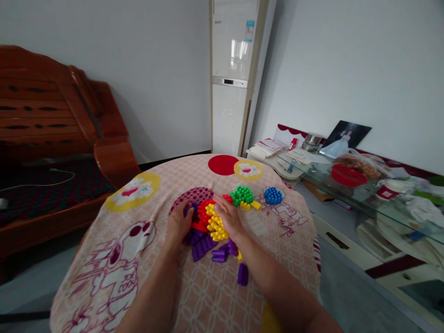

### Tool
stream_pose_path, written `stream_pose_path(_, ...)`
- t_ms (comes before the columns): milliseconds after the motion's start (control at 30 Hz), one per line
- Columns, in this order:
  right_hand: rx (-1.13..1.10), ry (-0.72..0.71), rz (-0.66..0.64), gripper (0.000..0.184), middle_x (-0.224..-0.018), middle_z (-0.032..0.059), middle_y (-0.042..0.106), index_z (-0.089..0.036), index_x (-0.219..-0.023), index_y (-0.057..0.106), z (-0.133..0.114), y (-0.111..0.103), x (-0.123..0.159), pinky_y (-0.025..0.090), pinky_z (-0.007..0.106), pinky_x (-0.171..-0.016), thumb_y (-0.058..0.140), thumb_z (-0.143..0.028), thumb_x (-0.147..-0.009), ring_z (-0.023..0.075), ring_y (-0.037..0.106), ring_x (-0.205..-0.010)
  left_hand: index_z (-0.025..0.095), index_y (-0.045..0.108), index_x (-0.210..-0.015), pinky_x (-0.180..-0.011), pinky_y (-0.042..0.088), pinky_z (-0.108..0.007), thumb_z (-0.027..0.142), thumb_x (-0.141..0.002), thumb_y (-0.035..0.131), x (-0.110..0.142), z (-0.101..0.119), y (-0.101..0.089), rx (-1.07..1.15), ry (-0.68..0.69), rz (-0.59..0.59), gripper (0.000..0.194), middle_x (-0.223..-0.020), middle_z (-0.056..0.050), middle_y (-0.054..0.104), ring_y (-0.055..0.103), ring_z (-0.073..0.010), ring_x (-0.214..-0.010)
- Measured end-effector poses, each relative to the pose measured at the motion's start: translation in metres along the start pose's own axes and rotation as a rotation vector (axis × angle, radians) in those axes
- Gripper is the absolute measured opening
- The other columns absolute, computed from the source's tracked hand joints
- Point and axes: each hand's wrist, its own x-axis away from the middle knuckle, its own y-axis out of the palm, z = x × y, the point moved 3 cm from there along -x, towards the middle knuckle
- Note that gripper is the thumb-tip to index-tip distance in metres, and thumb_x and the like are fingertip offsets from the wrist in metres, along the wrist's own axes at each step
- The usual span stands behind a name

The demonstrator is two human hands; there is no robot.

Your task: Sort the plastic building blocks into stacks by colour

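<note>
From where I stand, with the clock set on the yellow cluster (217, 227) and twelve pointing away from the person, a wooden bench (41, 111) sits off at ten o'clock. Coming rightward, the left hand (178, 225) is at nine, curved with its thumb out towards the purple and red pieces; whether it grips any of them I cannot tell, since its fingers hide the contact. Next come the red pieces (204, 211), at eleven and close against the yellow, and the ridged purple pieces (203, 248), spread at seven.

The yellow cluster itself lies on the tablecloth (197, 291) between the two hands, its long axis running roughly from eleven to five. The right hand is clearly the nearer: that right hand (231, 219) lies right beside it, around two to three, fingers stretched rather than curled shut, thumb over its edge. The left hand stands a little apart, with red and purple in between.

Further right, a loose purple block (243, 274) lies at five, beneath the right forearm's inner side. The green cluster (243, 195) is at one, small yellow bits at its near edge, and the blue cluster (273, 195) at two, well apart from both hands.
</note>
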Motion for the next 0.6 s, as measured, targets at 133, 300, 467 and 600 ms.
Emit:
stream_pose_path(133, 0.064, -0.089, -0.09, 0.052, -0.136, 0.0081, 0.061, -0.024, -0.127, 0.064, -0.023, -0.005, -0.008, 0.045, 0.041, -0.106, 0.059, -0.055, -0.086, 0.0249, 0.057, -0.125, 0.014, 0.06, -0.129, -0.098, 0.051, -0.039, 0.032, -0.092, 0.045, 0.001, -0.001, -0.008, 0.129, -0.098, 0.031, 0.044, -0.125, -0.013, 0.067, 0.065, -0.0243, -0.111)
stream_pose_path(300, 0.562, -0.158, 0.522, 0.058, -0.132, 0.0177, 0.062, -0.013, -0.126, 0.064, -0.035, -0.143, -0.021, 0.044, 0.044, -0.105, 0.059, -0.051, -0.082, 0.0299, 0.057, -0.123, 0.013, 0.06, -0.129, -0.097, 0.051, -0.038, 0.04, -0.093, 0.043, 0.008, 0.012, -0.012, 0.065, -0.057, 0.019, 0.048, -0.126, -0.014, 0.067, 0.065, -0.0251, -0.111)
stream_pose_path(467, 1.007, 0.171, 0.841, 0.053, -0.121, 0.0208, 0.067, -0.008, -0.121, 0.066, -0.024, -0.241, -0.027, 0.044, 0.044, -0.1, 0.05, -0.043, -0.086, 0.0312, 0.062, -0.113, 0.008, 0.057, -0.133, -0.1, 0.046, -0.046, 0.051, -0.092, 0.045, 0.014, 0.005, -0.028, -0.31, -0.088, -0.045, 0.06, -0.123, -0.023, 0.065, 0.061, -0.035, -0.116)
stream_pose_path(600, 1.164, 0.298, 0.568, 0.045, -0.111, 0.0158, 0.071, -0.016, -0.112, 0.072, -0.007, -0.218, -0.045, 0.047, 0.038, -0.092, 0.048, -0.047, -0.09, 0.0275, 0.064, -0.105, 0.013, 0.057, -0.133, -0.098, 0.047, -0.042, 0.05, -0.094, 0.041, 0.014, -0.004, -0.028, -0.322, -0.132, -0.214, 0.057, -0.124, -0.019, 0.067, 0.063, -0.0323, -0.115)
